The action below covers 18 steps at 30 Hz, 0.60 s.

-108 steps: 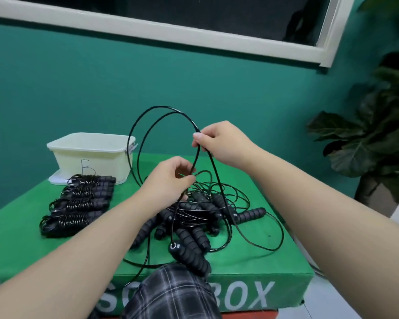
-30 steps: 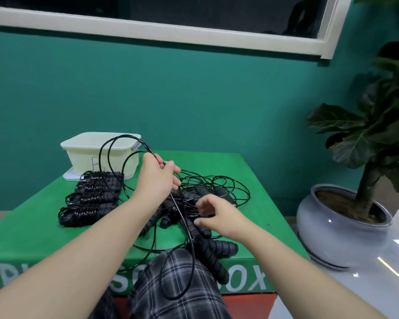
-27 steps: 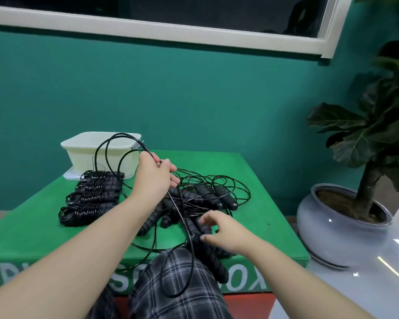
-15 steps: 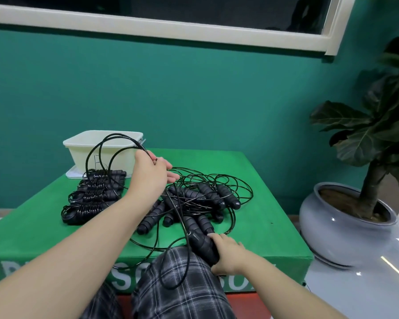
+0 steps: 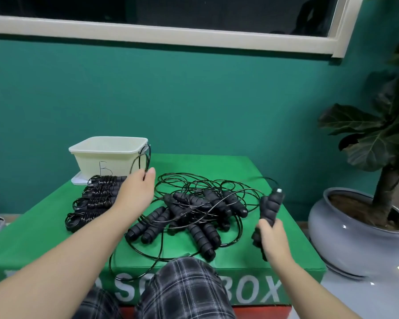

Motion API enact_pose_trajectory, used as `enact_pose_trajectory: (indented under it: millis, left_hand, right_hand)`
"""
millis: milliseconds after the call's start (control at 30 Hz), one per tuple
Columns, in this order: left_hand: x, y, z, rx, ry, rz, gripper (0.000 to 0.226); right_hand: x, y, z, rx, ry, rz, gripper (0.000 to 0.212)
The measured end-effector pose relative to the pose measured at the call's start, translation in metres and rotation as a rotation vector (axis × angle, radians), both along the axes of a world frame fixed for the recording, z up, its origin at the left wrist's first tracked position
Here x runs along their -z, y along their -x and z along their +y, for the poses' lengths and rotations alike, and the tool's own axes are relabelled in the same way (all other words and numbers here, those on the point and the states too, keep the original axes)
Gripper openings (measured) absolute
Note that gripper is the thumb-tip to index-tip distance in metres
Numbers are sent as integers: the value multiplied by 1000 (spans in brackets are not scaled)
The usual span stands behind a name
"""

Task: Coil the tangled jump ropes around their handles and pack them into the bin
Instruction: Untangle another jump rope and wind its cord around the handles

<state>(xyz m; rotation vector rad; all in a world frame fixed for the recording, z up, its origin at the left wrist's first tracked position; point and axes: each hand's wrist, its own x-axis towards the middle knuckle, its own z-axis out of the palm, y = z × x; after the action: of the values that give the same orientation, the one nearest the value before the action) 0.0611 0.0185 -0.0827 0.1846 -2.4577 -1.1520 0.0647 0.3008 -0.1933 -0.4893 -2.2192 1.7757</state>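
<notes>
While one rope was being pulled free of the pile, things stood as below.

Step judged: a single rope was being separated, w/ coiling not yet begun.
Right hand [image 5: 273, 236]: its grip was closed round a pair of black foam handles [image 5: 269, 209], held upright just right of the pile, above the tabletop [image 5: 274, 256].
Left hand [image 5: 138, 192]: a loop of thin black cord [image 5: 140, 161] was pinched betw. thumb and fingers, raised in front of the bin.
Tangled pile [image 5: 194, 210]: handles and cord were heaped mid-tabletop, loops crossing over and under; one loop hung over the front edge toward the lap.
Coiled ropes [image 5: 93, 201]: approx. four finished bundles were laid in a row left of the pile, just in front of the bin, not yet packed.
Bin [image 5: 108, 157]: a cream tub was set at the back left corner; contents couldn't be seen.
Handling, handles: probably light and soft-skinned, ribbed foam giving a sure hold; best taken round the middle.
Handling, cord: thin, springy, prob. slick; loops would likely snag on other handles if tugged hard.
Where to hold: handles kept together in one hand, cord fed close to the handle end by the other.
Risk: neighbouring ropes could be dragged off the tabletop.
</notes>
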Motion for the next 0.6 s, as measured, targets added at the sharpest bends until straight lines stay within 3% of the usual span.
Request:
enact_pose_trajectory:
  millis: [200, 333, 433, 600]
  left_hand:
    - [32, 19, 17, 99, -82, -16, 22]
    - [58, 44, 37, 184, -76, -108, 31]
    - [74, 63, 50, 266, 129, -158, 36]
    - [89, 87, 65, 344, 590, -331, 26]
  right_hand:
    - [-8, 10, 19, 94, 141, 109, 18]
    - [1, 13, 19, 86, 108, 140, 32]
    - [4, 13, 18, 99, 74, 199, 35]
    - [9, 16, 18, 66, 33, 222, 35]
